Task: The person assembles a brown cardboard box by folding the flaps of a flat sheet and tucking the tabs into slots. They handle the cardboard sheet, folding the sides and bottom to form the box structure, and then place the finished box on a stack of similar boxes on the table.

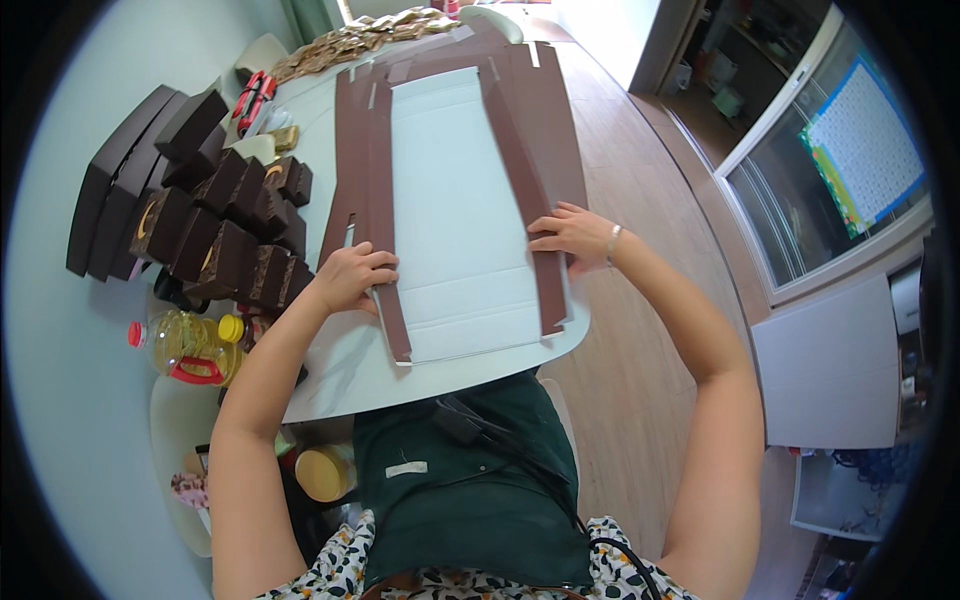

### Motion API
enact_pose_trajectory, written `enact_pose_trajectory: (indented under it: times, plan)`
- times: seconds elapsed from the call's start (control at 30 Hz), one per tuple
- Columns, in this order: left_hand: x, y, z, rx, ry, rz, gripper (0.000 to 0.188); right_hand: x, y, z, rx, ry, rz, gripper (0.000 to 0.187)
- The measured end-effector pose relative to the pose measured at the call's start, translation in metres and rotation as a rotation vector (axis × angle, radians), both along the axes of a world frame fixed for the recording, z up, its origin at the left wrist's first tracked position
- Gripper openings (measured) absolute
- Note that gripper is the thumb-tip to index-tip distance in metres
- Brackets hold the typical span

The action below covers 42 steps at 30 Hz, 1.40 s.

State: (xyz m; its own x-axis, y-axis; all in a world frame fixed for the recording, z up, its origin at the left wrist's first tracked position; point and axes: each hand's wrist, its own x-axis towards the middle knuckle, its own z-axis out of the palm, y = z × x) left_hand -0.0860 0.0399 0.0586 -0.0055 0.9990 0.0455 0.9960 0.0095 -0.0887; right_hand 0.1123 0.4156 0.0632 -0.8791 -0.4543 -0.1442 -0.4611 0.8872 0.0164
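Observation:
A large flat cardboard box blank [452,210], white inside with brown flaps along both long sides, lies open on the white table [340,375]. My left hand [352,278] is curled on the left brown flap [385,200], gripping its edge near the front. My right hand [572,233] presses with spread fingers on the right brown flap [530,190]. A bracelet sits on my right wrist.
Several small dark brown boxes [225,230] are stacked at the table's left, beside flat dark lids [115,180]. A yellow oil bottle [190,345] lies lower left. Gold-wrapped items [360,40] pile at the far end. Wooden floor lies to the right.

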Motion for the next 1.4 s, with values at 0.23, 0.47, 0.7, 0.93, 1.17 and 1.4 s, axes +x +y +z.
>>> enact_pose_trajectory:
  times: [0.23,0.47,0.7,0.93,1.17,1.4]
  plan:
    - [-0.004,-0.016,-0.017,0.163,-0.154,0.021,0.05,0.017,0.002,-0.008,0.042,0.106,-0.025,0.066]
    - [0.01,0.004,-0.017,0.179,-0.177,0.119,0.035,0.001,-0.007,-0.011,-0.362,-0.031,-0.281,0.044]
    - [0.019,0.012,-0.015,0.247,-0.096,0.12,0.034,-0.011,-0.032,-0.009,-0.26,0.027,-0.323,0.049]
    - [0.023,0.008,-0.024,0.264,0.009,0.177,0.034,-0.02,-0.067,-0.001,-0.084,-0.08,-0.466,0.055]
    - [0.027,0.015,-0.016,0.352,0.091,0.094,0.032,-0.014,-0.062,-0.02,-0.136,0.008,-0.459,0.051]
    - [0.033,0.025,-0.02,0.226,-0.157,0.137,0.04,-0.021,-0.065,-0.012,-0.141,-0.074,-0.507,0.054]
